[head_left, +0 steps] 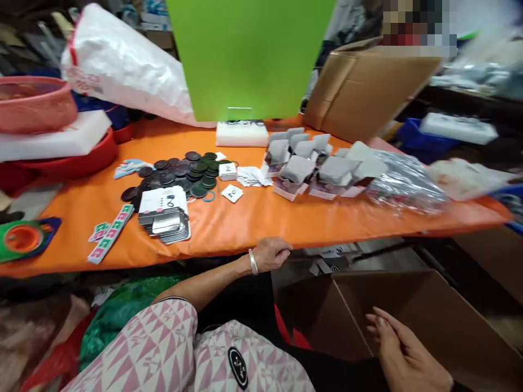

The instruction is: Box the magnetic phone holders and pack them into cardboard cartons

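Observation:
My left hand (269, 255) rests with curled fingers on the front edge of an orange-covered table (261, 234), a silver bangle (253, 262) on its wrist. My right hand (402, 348) hangs open beside the flap of a brown cardboard box (388, 310), its fingertips close to the cardboard. Neither hand holds anything. Dark round discs (175, 174) lie heaped on the table, and a stack of silver foil packets (166, 224) sits in front of them. Several small open grey-and-pink boxes (296, 171) stand to the right.
A green board (249, 54) stands at the table's back behind a white foam block (242, 134). A crinkled plastic bag (404, 182) lies at the right, and a large white sack (122, 68) at the back left. Red and pink basins (32, 103) are stacked at the left.

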`<state>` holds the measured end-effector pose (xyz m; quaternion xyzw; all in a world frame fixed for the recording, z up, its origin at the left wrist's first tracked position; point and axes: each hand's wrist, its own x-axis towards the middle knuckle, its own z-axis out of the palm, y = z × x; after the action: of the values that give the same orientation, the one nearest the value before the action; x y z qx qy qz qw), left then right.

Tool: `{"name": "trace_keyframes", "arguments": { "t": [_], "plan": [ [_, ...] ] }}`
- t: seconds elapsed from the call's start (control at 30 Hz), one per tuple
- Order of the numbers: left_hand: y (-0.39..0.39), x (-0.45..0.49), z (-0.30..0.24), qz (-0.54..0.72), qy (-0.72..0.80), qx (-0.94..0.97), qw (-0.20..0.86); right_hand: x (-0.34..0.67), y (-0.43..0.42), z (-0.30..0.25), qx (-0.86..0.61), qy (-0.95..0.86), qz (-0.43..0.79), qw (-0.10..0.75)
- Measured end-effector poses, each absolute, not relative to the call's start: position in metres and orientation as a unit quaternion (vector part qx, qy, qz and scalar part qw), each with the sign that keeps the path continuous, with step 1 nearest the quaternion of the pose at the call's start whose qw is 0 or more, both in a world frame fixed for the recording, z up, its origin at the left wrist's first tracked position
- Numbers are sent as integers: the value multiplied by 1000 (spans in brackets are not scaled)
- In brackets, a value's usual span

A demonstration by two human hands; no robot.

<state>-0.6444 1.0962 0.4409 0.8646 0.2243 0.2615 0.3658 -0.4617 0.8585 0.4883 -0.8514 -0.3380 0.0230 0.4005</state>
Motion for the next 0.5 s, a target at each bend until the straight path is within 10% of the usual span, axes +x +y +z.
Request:
{"name": "trace_keyframes", "arguments": {
  "t": [0.5],
  "plan": [
    [1117,-820,430,360,574,689,257,-509,993,451,-678,-725,120,-10]
  ]
}}
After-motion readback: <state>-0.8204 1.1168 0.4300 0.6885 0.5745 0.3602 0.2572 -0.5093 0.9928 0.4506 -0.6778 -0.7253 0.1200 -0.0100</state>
